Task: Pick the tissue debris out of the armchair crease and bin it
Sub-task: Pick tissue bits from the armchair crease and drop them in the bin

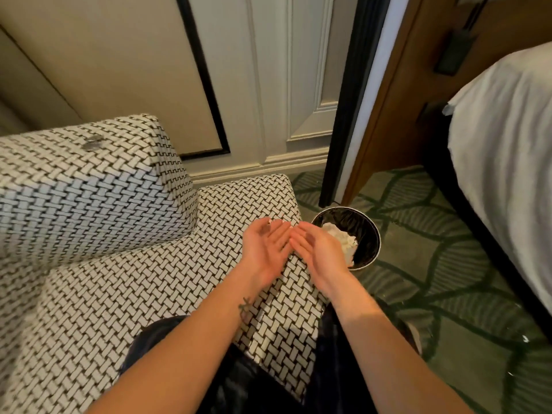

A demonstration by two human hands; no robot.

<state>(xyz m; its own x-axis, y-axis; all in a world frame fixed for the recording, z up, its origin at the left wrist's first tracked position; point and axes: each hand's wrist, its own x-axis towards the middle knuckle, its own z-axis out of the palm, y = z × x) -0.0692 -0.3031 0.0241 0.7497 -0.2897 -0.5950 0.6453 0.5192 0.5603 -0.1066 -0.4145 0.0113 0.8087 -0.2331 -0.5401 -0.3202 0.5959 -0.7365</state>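
My left hand (264, 243), right hand (316, 249) flat open by bin (378, 242), holding nothing I can see. Tissue (343, 239) already inside. Armchair (149, 279) crease looks clean; job likely nearly finished.

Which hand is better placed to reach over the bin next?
Right, probably. The right hand overlaps the near rim of the bin in this view; the left hand is farther off, over the armchair seat. Both are open.
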